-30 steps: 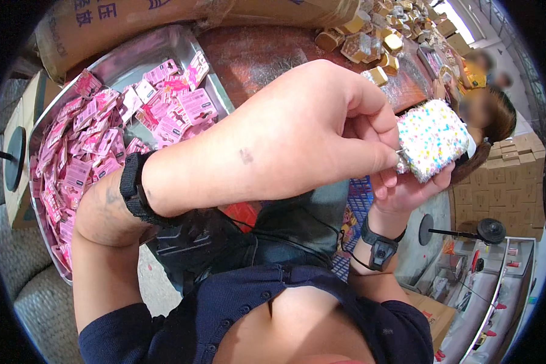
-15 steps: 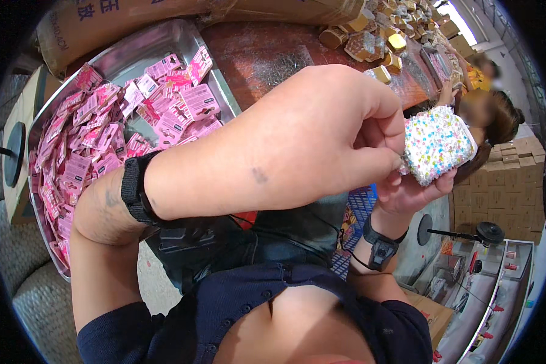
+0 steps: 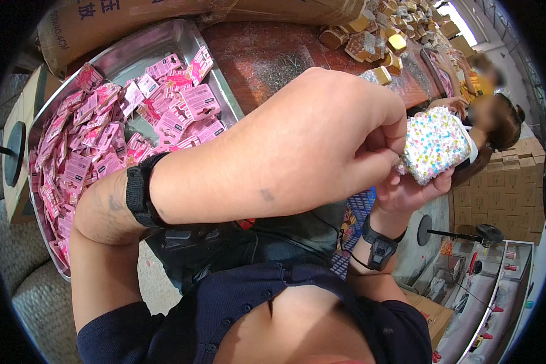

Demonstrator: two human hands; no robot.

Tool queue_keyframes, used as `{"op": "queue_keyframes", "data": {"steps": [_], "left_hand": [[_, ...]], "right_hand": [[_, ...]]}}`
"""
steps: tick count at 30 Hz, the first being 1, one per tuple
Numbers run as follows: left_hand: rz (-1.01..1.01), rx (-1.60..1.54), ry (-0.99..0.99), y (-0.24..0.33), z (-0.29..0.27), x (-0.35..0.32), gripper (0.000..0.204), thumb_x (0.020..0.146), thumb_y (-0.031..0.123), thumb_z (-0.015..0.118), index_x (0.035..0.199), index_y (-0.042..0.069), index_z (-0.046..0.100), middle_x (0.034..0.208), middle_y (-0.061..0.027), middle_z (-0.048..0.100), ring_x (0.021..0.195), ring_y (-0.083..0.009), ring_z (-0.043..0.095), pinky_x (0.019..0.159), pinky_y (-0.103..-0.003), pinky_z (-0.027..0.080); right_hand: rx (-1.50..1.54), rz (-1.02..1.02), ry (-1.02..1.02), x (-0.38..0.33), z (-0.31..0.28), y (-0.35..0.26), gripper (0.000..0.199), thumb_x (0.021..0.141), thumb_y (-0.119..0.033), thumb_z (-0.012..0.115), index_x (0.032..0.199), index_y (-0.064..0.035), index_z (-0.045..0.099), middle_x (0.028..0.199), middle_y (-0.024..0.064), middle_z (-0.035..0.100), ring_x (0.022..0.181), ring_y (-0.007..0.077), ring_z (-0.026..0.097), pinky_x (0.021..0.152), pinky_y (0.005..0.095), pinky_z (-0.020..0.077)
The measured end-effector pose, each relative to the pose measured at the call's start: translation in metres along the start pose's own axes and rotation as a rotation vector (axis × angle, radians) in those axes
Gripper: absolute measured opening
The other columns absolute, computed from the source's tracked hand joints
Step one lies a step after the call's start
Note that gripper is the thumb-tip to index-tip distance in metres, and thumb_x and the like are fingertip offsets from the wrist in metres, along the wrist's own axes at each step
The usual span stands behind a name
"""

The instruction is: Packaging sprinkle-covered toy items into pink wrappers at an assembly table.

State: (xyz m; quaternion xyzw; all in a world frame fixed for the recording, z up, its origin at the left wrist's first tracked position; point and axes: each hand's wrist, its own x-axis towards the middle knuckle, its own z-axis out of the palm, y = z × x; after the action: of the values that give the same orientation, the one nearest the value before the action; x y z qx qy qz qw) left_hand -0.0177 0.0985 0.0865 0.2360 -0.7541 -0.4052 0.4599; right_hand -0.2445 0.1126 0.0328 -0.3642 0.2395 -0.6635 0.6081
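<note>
At the right, in front of me, I have a white squarish block [image 3: 437,144] covered in tiny blue, pink and yellow-green beads. Its underside rests on the fingers of my right hand [image 3: 409,193], which curl round its lower edge. My left hand [image 3: 352,136] reaches across from the left, thumb and forefinger pinched together right at the block's left edge. What the pinch holds, if anything, is hidden behind the fingers. A black strap [image 3: 141,189] circles my left wrist, and a black strapped device [image 3: 379,252] sits on the right one.
A metal tray [image 3: 221,85] full of pink cards [image 3: 106,130] stands at the left. Behind my left hand is a reddish-brown table [image 3: 255,45] with scattered glittery bits and amber containers [image 3: 361,45]. A long carton [image 3: 133,18] lies at the back. A co-worker [image 3: 497,121] sits beyond the block.
My left wrist has shifted slightly, its fingers still pinched at the block's edge. The block has tilted a little in my right hand. The co-worker's arm and head have moved.
</note>
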Motion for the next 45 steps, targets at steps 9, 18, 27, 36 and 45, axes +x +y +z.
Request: {"op": "queue_keyframes", "data": {"steps": [9, 18, 27, 36, 45], "left_hand": [[0.198, 0.215, 0.097, -0.006, 0.001, 0.000, 0.011, 0.080, 0.005, 0.072, 0.088, 0.001, 0.065, 0.076, -0.0112, 0.066, 0.070, -0.0229, 0.067, 0.064, -0.032, 0.053], [0.208, 0.296, 0.080, -0.008, -0.001, 0.000, 0.012, 0.078, 0.004, 0.072, 0.087, 0.001, 0.065, 0.077, -0.0115, 0.065, 0.071, -0.0253, 0.065, 0.065, -0.033, 0.052], [-0.288, -0.211, -0.134, -0.001, -0.008, 0.004, 0.011, 0.086, 0.006, 0.073, 0.091, -0.003, 0.069, 0.079, -0.0009, 0.067, 0.073, -0.0044, 0.059, 0.063, -0.021, 0.048], [-0.402, -0.602, -0.132, -0.014, -0.002, 0.010, 0.025, 0.089, 0.009, 0.074, 0.105, 0.002, 0.057, 0.078, 0.0008, 0.065, 0.070, -0.0059, 0.061, 0.065, -0.020, 0.051], [-0.378, -0.738, -0.129, -0.006, -0.005, 0.009, 0.042, 0.088, 0.008, 0.074, 0.122, 0.001, 0.051, 0.083, -0.0010, 0.066, 0.076, -0.0082, 0.063, 0.072, -0.022, 0.053]], "right_hand": [[-0.049, -0.039, 0.006, 0.004, 0.009, 0.002, 0.085, 0.083, -0.067, 0.059, 0.138, -0.0050, 0.040, 0.100, 0.0128, 0.064, 0.055, 0.0182, 0.060, 0.032, 0.0324, 0.0492], [-0.094, 0.011, -0.063, 0.003, -0.004, 0.001, 0.087, 0.081, -0.068, 0.062, 0.136, -0.0029, 0.041, 0.099, 0.0124, 0.065, 0.056, 0.0177, 0.061, 0.035, 0.0339, 0.0527], [-0.103, -0.182, -0.257, 0.001, -0.049, -0.006, 0.082, 0.080, -0.023, 0.083, 0.146, -0.0073, 0.037, 0.139, 0.0115, 0.053, 0.126, 0.0312, 0.055, 0.105, 0.0542, 0.0468], [-0.110, -0.076, -0.336, 0.005, -0.043, -0.010, 0.082, 0.083, -0.029, 0.080, 0.148, -0.0076, 0.034, 0.138, 0.0118, 0.053, 0.123, 0.0315, 0.057, 0.102, 0.0525, 0.0495], [-0.152, -0.004, -0.336, 0.014, -0.008, -0.010, 0.087, 0.082, -0.051, 0.075, 0.144, -0.0048, 0.035, 0.126, 0.0174, 0.060, 0.102, 0.0313, 0.068, 0.064, 0.0428, 0.0643]]}}
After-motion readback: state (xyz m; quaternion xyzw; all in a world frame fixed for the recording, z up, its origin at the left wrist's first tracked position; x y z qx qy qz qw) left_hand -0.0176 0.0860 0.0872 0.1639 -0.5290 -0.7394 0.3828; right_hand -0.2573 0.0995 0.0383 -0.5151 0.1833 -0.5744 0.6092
